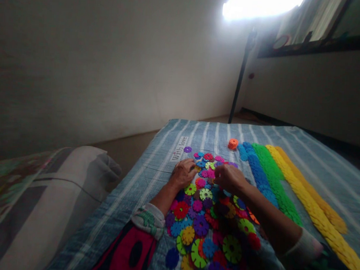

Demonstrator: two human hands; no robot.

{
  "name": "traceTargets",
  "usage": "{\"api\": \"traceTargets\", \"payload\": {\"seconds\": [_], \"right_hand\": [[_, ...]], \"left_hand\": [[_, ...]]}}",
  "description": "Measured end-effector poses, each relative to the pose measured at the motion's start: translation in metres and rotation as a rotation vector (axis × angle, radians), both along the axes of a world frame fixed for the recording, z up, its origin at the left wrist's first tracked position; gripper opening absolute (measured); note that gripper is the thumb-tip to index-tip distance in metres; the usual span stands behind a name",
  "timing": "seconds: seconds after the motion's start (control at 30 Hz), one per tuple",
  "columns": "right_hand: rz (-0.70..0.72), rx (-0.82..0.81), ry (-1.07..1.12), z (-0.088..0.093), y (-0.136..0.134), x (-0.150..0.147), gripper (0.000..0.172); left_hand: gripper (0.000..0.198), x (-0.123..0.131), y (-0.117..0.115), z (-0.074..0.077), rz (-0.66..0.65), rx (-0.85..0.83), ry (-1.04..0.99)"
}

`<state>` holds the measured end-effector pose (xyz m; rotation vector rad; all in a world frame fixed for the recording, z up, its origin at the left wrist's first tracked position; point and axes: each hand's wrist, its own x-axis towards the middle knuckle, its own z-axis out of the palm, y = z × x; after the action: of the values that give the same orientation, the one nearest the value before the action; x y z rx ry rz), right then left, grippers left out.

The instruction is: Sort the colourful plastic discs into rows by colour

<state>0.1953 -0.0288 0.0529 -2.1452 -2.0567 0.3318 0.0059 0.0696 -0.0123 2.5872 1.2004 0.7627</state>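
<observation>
Notched discs (200,225) are spread in a mixed heap on striped cloth (148,177). Beside them the left hand (183,173) is loosely bent, the right hand (229,178) curled; whether anything is gripped cannot be told.

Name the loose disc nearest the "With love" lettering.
The purple disc immediately right of the lettering, beyond the left hand. It lies slightly apart; the mixed pile is farther away.
</observation>
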Motion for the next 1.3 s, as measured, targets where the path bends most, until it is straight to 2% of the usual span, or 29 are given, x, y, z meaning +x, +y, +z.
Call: {"api": "traceTargets", "payload": {"seconds": [0.2,0.33,0.57,0.67,0.8,0.9,1.0,1.13,1.3], "right_hand": [[-0.018,0.026,0.191,-0.001,0.009,-0.006,0.01],[-0.022,0.047,0.286,-0.006,0.02,-0.018,0.014],[-0.088,0.094,0.271,-0.02,0.043,-0.034,0.02],[-0.096,0.093,0.252,-0.019,0.047,-0.039,0.025],[-0.086,0.081,0.245,-0.017,0.048,-0.043,0.019],[-0.092,0.1,0.268,-0.017,0.048,-0.042,0.019],[-0.11,0.127,0.314,-0.016,0.044,-0.037,0.021],[-0.094,0.159,0.384,-0.005,0.027,-0.019,0.022],[-0.094,0.261,0.526,0.011,-0.017,0.033,0.025]], "left_hand": [[0.004,0.001,0.0,0.004,0.033,-0.086,-0.082],[0.006,0.002,0.0,0.007,0.031,-0.113,-0.126],[0.009,0.002,-0.001,0.008,0.002,-0.122,-0.138],[0.009,0.002,-0.001,0.006,0.006,-0.124,-0.132],[0.01,0.002,-0.001,0.006,0.006,-0.127,-0.117],[0.017,0.002,-0.002,0.005,0.022,-0.123,-0.057],[0.029,0.003,-0.004,0.002,0.043,-0.077,0.037],[0.038,0.003,-0.005,-0.003,0.022,0.005,0.148],[0.041,0.001,0.004,-0.002,-0.005,0.065,0.195]]}}
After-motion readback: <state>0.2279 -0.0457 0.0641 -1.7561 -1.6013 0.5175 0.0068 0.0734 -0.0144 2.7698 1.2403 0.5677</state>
